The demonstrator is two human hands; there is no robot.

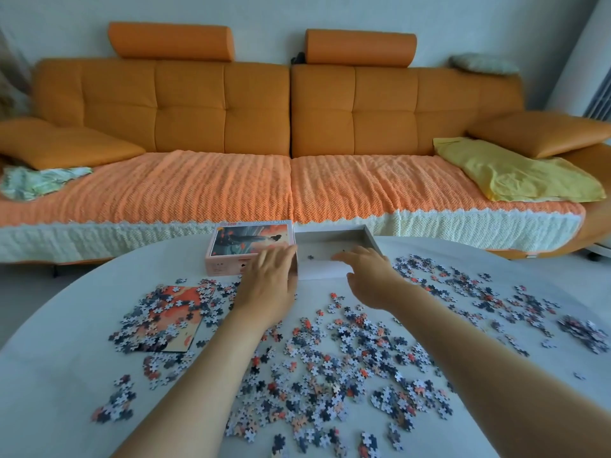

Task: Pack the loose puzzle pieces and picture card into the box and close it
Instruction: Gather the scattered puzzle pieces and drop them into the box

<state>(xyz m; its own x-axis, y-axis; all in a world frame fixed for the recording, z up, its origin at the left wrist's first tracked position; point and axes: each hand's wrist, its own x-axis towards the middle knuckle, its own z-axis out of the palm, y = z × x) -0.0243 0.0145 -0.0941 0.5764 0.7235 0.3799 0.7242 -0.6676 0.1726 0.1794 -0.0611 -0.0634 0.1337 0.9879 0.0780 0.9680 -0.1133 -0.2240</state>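
Puzzle pieces (330, 368) cover white table (66, 375), lower frame | orange sofa (231, 104) across top | I see left hand (267, 279), right hand (367, 276) straight-fingered at box (317, 274)

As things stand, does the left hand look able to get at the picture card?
Probably yes. The picture card lies flat on the table beside the left forearm, nothing standing between it and the left hand, though loose pieces cover much of it.

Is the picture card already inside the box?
No, the picture card lies on the table, half covered by loose pieces, while the open box holds only a few pieces.
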